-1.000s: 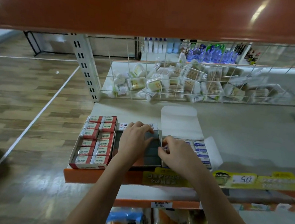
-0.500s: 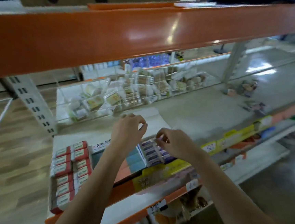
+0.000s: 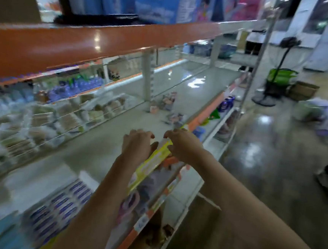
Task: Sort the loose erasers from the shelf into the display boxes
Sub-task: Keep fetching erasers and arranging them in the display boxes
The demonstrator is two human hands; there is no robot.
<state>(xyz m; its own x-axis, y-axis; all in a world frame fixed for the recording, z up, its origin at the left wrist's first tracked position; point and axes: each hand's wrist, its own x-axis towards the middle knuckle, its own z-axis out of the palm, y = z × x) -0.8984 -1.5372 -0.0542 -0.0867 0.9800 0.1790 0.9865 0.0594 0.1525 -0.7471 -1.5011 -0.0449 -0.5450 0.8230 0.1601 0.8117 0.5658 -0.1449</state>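
Fingers on both my left hand (image 3: 137, 144) and right hand (image 3: 183, 144) look curled, too blurry to tell around what. Display box (image 3: 61, 204) sits back by my left forearm; loose erasers (image 3: 168, 105) lie farther down the shelf (image 3: 97, 148), so I'm probably reaching there.

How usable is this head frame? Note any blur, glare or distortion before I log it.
Head view: heavy motion blur smears the wire baskets and the box of blue-labelled erasers; compression tearing breaks the orange beam; glare spots sit on the beam and the glossy floor; wide-angle tilt bends the shelf. Left hand and right hand stay fairly readable.
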